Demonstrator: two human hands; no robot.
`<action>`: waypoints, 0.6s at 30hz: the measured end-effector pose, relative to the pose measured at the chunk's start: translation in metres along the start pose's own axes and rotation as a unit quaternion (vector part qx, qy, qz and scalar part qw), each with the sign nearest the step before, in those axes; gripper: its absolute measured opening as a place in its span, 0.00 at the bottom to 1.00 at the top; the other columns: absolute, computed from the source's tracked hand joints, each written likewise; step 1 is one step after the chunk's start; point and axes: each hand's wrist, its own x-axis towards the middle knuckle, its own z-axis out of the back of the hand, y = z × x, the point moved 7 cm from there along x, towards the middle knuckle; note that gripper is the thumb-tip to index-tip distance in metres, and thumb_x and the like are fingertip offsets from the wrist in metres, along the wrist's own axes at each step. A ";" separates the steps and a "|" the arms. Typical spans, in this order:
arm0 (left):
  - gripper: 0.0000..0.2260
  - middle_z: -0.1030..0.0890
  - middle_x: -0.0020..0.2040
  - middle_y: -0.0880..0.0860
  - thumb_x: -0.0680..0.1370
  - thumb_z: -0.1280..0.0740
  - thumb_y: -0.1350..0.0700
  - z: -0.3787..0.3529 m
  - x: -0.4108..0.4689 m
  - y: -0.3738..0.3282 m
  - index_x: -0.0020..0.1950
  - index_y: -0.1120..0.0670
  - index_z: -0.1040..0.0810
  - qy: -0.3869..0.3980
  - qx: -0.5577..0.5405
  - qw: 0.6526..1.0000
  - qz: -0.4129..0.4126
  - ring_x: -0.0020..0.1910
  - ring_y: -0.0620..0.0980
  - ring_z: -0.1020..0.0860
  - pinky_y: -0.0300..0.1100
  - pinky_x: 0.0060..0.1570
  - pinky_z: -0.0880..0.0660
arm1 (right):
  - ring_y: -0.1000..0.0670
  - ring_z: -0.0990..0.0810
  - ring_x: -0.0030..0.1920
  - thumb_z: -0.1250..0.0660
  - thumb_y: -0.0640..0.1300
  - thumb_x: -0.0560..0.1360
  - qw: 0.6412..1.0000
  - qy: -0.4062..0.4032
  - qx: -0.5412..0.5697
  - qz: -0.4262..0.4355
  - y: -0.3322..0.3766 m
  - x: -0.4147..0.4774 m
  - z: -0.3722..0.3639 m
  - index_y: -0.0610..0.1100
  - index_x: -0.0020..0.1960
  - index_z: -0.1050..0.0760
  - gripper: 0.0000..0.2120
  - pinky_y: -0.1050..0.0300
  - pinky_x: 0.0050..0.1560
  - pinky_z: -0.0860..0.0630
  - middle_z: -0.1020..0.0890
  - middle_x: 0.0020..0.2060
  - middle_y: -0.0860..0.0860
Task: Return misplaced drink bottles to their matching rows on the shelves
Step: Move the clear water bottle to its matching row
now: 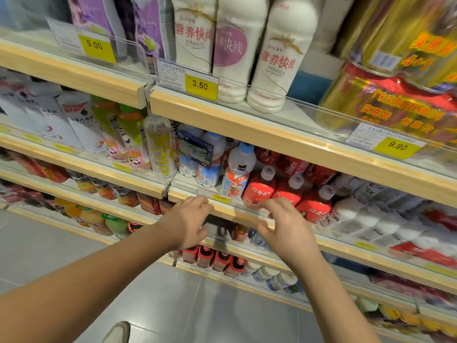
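Note:
Both of my hands hover in front of the second shelf's wooden front edge [237,214]. My left hand [190,224] has loosely bent fingers and holds nothing. My right hand [284,224] is spread, fingers relaxed, just below a row of red bottles with white caps [259,188]. Left of that row stands a white bottle with a blue cap and an orange-red label [237,169], next to small white and blue bottles [207,169]. A clear bottle with yellow lettering [159,147] stands at the shelf divider.
The top shelf holds tall white milk-drink bottles [277,58], purple cartons [91,18] and gold multipacks [400,70]. Yellow price tags [201,86] hang on the clear rails. Lower shelves carry red, white and orange bottles. Grey floor tiles [160,293] lie below.

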 end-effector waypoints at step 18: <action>0.20 0.33 0.67 0.52 0.78 0.37 0.48 0.046 -0.078 0.227 0.69 0.52 0.32 -0.039 -0.013 0.999 -0.011 0.66 0.52 0.32 0.44 0.63 0.30 | 0.53 0.22 0.56 0.33 0.59 0.80 0.998 0.012 0.020 -0.060 0.212 0.093 -0.063 0.52 0.74 0.31 0.25 0.50 0.55 0.22 0.26 0.65 0.53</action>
